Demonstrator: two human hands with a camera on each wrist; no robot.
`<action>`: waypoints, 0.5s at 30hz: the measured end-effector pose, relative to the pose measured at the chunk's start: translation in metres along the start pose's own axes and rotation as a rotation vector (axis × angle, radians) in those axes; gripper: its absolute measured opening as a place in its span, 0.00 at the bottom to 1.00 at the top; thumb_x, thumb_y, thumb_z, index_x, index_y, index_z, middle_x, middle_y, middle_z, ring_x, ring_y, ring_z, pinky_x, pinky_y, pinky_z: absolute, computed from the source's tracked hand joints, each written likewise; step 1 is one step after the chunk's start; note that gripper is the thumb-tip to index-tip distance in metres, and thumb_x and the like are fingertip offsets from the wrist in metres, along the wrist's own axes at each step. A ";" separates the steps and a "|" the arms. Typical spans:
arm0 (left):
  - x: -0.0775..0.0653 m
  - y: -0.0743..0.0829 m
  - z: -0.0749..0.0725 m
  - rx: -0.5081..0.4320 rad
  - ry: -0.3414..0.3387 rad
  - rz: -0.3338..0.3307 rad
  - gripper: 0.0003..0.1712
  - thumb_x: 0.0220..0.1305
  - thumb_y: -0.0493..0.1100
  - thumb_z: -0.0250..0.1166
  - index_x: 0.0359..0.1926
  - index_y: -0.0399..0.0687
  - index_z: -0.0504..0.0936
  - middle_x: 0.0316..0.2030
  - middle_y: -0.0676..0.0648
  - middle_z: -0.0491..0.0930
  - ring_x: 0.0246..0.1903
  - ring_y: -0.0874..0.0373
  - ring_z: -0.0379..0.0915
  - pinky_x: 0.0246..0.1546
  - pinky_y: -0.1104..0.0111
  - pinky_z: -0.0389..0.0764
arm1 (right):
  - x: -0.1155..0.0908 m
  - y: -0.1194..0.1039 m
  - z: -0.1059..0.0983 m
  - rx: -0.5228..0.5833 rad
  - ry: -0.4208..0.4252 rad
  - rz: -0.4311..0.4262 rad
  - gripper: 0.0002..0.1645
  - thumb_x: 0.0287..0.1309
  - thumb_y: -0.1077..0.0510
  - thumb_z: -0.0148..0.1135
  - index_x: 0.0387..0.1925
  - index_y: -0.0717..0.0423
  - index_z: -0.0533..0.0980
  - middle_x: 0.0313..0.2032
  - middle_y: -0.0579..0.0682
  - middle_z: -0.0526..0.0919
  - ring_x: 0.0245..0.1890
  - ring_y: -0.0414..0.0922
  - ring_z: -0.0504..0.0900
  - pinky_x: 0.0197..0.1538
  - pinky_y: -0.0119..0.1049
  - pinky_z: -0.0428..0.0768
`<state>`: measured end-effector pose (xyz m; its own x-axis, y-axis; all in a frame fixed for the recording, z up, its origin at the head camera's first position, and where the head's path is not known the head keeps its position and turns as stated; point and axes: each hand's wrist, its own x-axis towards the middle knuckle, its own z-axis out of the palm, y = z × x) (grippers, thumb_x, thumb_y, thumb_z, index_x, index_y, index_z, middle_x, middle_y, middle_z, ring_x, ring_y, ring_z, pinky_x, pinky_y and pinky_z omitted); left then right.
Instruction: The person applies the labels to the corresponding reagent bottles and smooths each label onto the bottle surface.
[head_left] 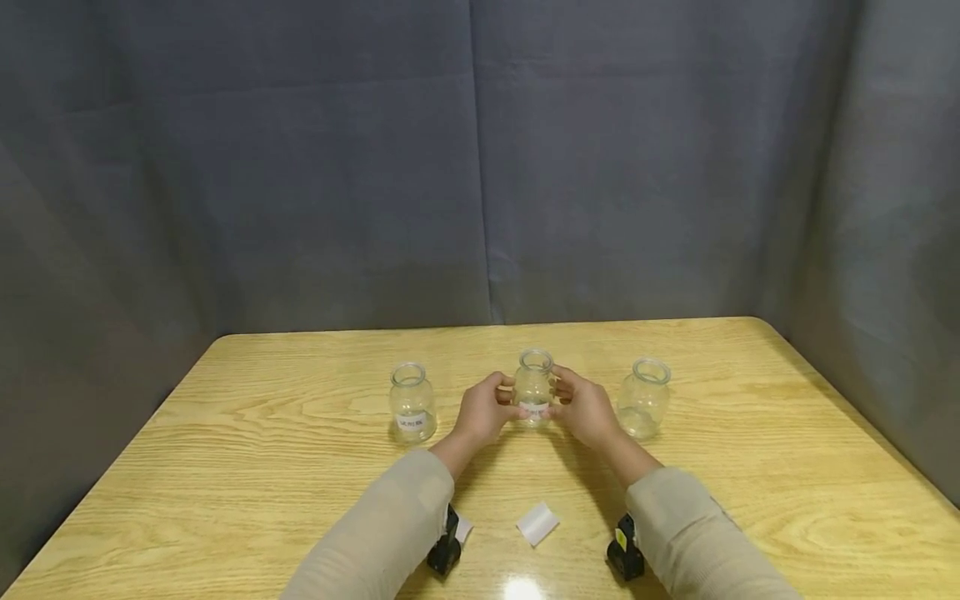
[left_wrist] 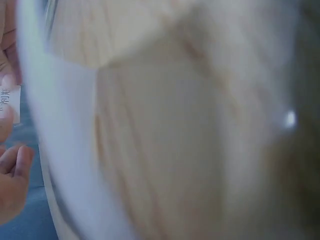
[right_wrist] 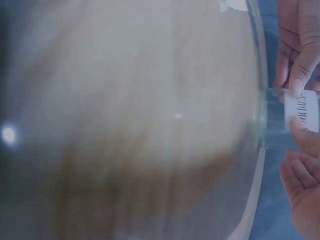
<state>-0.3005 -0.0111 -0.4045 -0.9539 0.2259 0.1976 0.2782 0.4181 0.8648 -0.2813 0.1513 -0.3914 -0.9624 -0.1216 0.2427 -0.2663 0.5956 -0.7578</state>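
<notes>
A clear glass jar (head_left: 535, 382) stands upright between the two hands, a white label (head_left: 534, 409) on its lower front. My left hand (head_left: 482, 410) holds the jar from the left, its thumb pressing the label's left end. From the other side my right hand (head_left: 588, 408) holds it, thumb on the label's right end. Dark writing shows on the label (right_wrist: 301, 111) in the right wrist view. Some fingers lie beside or behind the glass, partly hidden. Both wrist views catch the hands only at their edges.
Another labelled glass jar (head_left: 412, 404) stands to the left, and a jar with no visible label (head_left: 643, 400) to the right. White paper pieces (head_left: 537, 523) (head_left: 463, 531) lie near the front of the wooden table (head_left: 262, 467). Dark cloth (head_left: 337, 167) hangs behind.
</notes>
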 end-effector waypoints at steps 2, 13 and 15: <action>0.000 -0.001 0.000 -0.005 0.002 0.005 0.23 0.43 0.37 0.68 0.43 0.40 0.73 0.34 0.43 0.78 0.35 0.55 0.74 0.31 0.71 0.75 | 0.000 0.000 0.001 -0.003 0.000 -0.002 0.40 0.38 0.69 0.65 0.57 0.64 0.61 0.46 0.63 0.73 0.45 0.56 0.73 0.44 0.41 0.73; -0.004 0.012 -0.002 0.047 -0.013 -0.074 0.23 0.44 0.33 0.66 0.45 0.38 0.71 0.39 0.42 0.76 0.40 0.51 0.72 0.36 0.69 0.74 | 0.003 0.001 -0.004 0.018 -0.068 0.005 0.42 0.40 0.69 0.65 0.59 0.61 0.58 0.50 0.64 0.70 0.46 0.56 0.72 0.45 0.42 0.72; -0.004 0.012 -0.002 0.056 -0.019 -0.079 0.23 0.45 0.35 0.66 0.45 0.38 0.71 0.40 0.42 0.75 0.42 0.51 0.71 0.38 0.67 0.74 | 0.004 0.001 -0.006 0.037 -0.090 0.014 0.42 0.41 0.69 0.64 0.60 0.61 0.57 0.51 0.64 0.69 0.47 0.56 0.72 0.45 0.42 0.73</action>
<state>-0.2930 -0.0087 -0.3937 -0.9709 0.2069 0.1204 0.2084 0.4836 0.8501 -0.2846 0.1564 -0.3870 -0.9665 -0.1850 0.1780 -0.2530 0.5685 -0.7828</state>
